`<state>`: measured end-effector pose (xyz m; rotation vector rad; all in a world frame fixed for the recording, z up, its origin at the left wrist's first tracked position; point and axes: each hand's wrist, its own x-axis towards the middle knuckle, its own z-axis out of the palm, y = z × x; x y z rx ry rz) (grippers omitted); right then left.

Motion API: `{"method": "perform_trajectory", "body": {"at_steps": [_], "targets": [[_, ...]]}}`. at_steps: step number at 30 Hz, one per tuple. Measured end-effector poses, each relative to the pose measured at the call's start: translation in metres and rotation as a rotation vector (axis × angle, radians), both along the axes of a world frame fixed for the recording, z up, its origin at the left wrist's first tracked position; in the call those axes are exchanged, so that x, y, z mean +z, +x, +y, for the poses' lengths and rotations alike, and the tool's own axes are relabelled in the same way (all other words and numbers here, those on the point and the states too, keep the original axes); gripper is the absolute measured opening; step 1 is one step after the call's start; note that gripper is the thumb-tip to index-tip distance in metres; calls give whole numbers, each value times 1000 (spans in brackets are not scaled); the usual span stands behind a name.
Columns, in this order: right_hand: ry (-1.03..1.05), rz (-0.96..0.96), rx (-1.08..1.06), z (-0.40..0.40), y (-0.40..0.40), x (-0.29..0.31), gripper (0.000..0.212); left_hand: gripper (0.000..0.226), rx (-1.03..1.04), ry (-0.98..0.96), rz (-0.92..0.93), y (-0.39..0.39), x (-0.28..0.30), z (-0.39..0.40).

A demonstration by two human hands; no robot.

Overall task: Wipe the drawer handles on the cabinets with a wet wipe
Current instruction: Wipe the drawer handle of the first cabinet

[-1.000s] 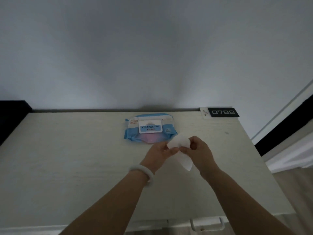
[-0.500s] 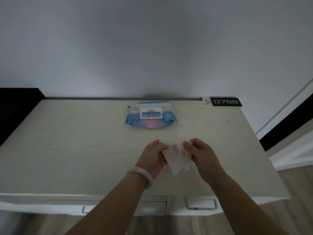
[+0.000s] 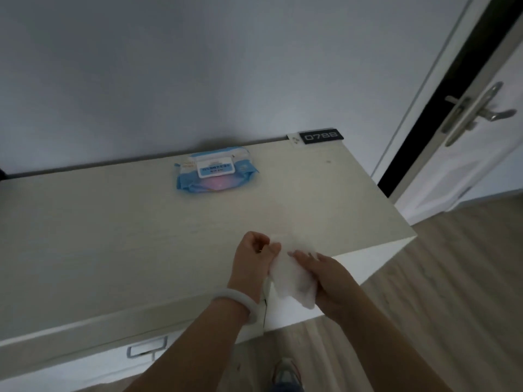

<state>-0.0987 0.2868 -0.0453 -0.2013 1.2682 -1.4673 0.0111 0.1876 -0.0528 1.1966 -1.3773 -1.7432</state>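
Note:
Both my hands hold one white wet wipe (image 3: 291, 281) over the front edge of the pale cabinet top (image 3: 113, 236). My left hand (image 3: 252, 258), with a white bangle on its wrist, pinches the wipe's upper left corner. My right hand (image 3: 325, 275) grips its right side, and the wipe hangs crumpled between them. A metal drawer handle (image 3: 147, 348) shows on the cabinet front at the lower left, partly cut off by my left forearm. The blue wet wipe pack (image 3: 215, 174) lies shut near the back of the top.
A black number plate reading 0788 (image 3: 319, 135) stands at the cabinet's back right corner. A white door (image 3: 467, 154) with a metal lever handle (image 3: 481, 111) stands ajar at the right. Wooden floor (image 3: 452, 278) runs along the cabinet's right side. My shoe (image 3: 285, 372) shows below.
The view has swung right and tilted, bringing the door into sight. My hands have drawn back with the wipe from mid-top to the cabinet's front edge.

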Motion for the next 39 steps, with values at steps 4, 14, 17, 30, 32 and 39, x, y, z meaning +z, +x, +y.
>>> {"method": "perform_trajectory", "body": {"at_steps": [4, 14, 17, 30, 32, 39], "targets": [[109, 102, -237, 39, 12, -24, 22, 13, -105, -362, -262, 14, -18, 11], [349, 430, -651, 101, 2, -45, 31, 52, -727, -1400, -791, -7, -47, -13], [331, 673, -713, 85, -10, -49, 31, 54, -809, -1429, -848, -18, -48, -23], [114, 561, -398, 41, 4, -105, 30, 59, -965, -1540, -855, -14, -51, -47], [139, 565, -530, 34, -1, -106, 19, 59, -960, -1533, -849, -14, -51, -47], [249, 583, -614, 21, -10, -110, 21, 59, -953, -1526, -865, -14, -52, -46]]}}
